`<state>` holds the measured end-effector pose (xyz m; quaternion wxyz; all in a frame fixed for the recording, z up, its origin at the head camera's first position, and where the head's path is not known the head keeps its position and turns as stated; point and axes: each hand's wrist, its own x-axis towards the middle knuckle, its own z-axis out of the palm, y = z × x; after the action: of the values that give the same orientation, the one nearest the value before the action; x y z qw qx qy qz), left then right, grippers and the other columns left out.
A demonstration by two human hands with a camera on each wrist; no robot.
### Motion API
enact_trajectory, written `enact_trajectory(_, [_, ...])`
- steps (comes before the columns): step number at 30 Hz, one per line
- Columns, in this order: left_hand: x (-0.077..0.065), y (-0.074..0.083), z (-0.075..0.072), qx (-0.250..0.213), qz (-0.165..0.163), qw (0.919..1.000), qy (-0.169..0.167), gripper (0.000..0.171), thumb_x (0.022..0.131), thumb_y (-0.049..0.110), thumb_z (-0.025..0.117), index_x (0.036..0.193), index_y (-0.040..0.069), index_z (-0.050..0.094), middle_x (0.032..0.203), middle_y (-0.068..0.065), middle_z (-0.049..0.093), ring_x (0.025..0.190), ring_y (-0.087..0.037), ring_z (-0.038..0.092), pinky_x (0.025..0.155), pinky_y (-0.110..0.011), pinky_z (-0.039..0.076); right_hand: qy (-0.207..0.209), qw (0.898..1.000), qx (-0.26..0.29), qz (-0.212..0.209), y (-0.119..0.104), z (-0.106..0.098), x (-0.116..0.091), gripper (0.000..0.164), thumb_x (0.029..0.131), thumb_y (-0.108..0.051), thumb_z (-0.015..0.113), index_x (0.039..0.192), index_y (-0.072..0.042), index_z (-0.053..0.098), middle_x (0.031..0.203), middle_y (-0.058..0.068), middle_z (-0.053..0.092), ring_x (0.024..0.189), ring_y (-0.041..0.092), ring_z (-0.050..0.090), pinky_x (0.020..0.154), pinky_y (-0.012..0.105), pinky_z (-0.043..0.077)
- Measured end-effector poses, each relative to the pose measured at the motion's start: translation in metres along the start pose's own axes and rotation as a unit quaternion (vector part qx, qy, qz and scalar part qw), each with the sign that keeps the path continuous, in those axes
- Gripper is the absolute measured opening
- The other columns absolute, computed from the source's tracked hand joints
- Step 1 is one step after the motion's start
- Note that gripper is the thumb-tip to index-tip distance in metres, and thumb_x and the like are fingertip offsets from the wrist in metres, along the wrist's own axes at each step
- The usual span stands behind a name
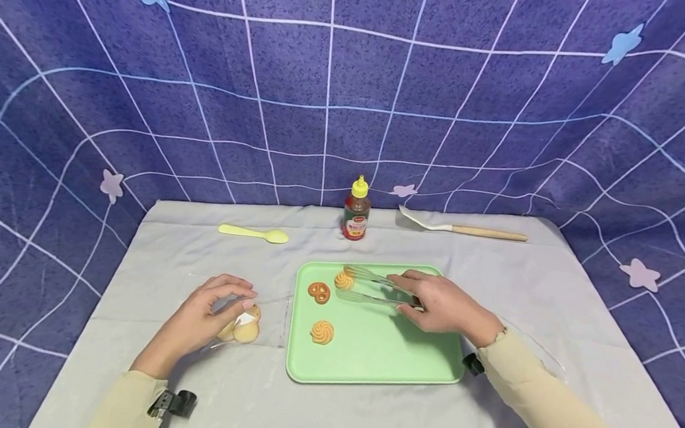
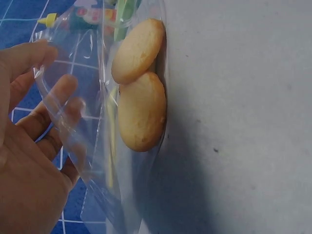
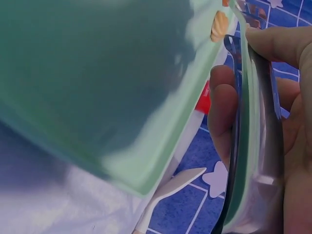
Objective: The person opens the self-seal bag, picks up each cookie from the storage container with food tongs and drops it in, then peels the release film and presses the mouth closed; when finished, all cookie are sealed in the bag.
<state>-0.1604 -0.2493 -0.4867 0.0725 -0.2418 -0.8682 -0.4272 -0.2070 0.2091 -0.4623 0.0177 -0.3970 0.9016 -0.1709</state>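
Note:
My left hand [image 1: 212, 312] is over a clear plastic bag [image 2: 90, 146] of round golden cookies [image 1: 245, 332], its fingers loosely bent. In the left wrist view its fingers show through the film, with two cookies lying against each other alongside. My right hand [image 1: 441, 303] grips metal tongs [image 1: 375, 298] between thumb and fingers, their arms spread above a green tray [image 1: 359, 368]. One tong tip overlaps the upper swirl cookie [image 1: 342, 281] in the head view. On the tray's left side also lie a pretzel-shaped cookie [image 1: 319, 293] and a lower swirl cookie [image 1: 322, 333].
Behind the tray stands a sauce bottle [image 1: 356, 214] with a yellow cap. A yellow spoon [image 1: 254, 233] lies at the back left, and a white spatula [image 1: 463, 229] with a wooden handle at the back right. Blue patterned cloth [image 1: 335, 108] hangs around the table.

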Motion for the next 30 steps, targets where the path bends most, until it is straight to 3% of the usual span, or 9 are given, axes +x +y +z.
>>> enact_trajectory(12, [0.0,0.003,0.0,-0.007,0.004,1.0,0.002,0.019,0.094,0.005,0.073,0.108,0.017,0.076,0.12,-0.002,0.064,0.115,-0.024,0.056,0.102,-0.016,0.034,0.016,1.0,-0.003,0.002,0.0,-0.003,-0.008,0.056,0.096,-0.026,0.071,0.145,-0.005,0.054,0.125,0.006,0.062,0.063,0.0,0.05,0.061,0.027,0.047])
enact_trajectory(18, [0.0,0.003,0.001,-0.007,0.003,1.0,-0.002,0.022,0.095,0.005,0.072,0.108,0.022,0.075,0.12,-0.001,0.065,0.116,-0.024,0.055,0.102,-0.016,0.034,0.012,1.0,-0.01,0.007,0.005,0.0,-0.003,0.055,0.096,-0.025,0.071,0.145,-0.005,0.055,0.125,0.007,0.062,0.062,-0.001,0.049,0.062,0.028,0.048])
enact_trajectory(24, [0.0,0.001,0.001,-0.007,0.008,0.9999,-0.001,0.02,0.095,0.003,0.071,0.109,0.017,0.076,0.12,-0.003,0.065,0.116,-0.024,0.055,0.103,-0.016,0.033,0.007,1.0,-0.029,0.003,0.005,0.001,0.007,0.054,0.096,-0.026,0.07,0.144,-0.005,0.055,0.125,0.007,0.063,0.058,0.0,0.046,0.073,0.034,0.052])
enact_trajectory(30, [0.0,0.001,0.001,-0.005,0.01,0.9999,-0.001,0.018,0.095,0.003,0.071,0.108,0.015,0.076,0.119,-0.004,0.065,0.115,-0.024,0.056,0.102,-0.016,0.034,-0.001,0.999,-0.032,0.001,0.004,0.0,0.012,0.054,0.096,-0.024,0.07,0.144,-0.005,0.056,0.124,0.007,0.063,0.056,0.001,0.044,0.074,0.035,0.053])
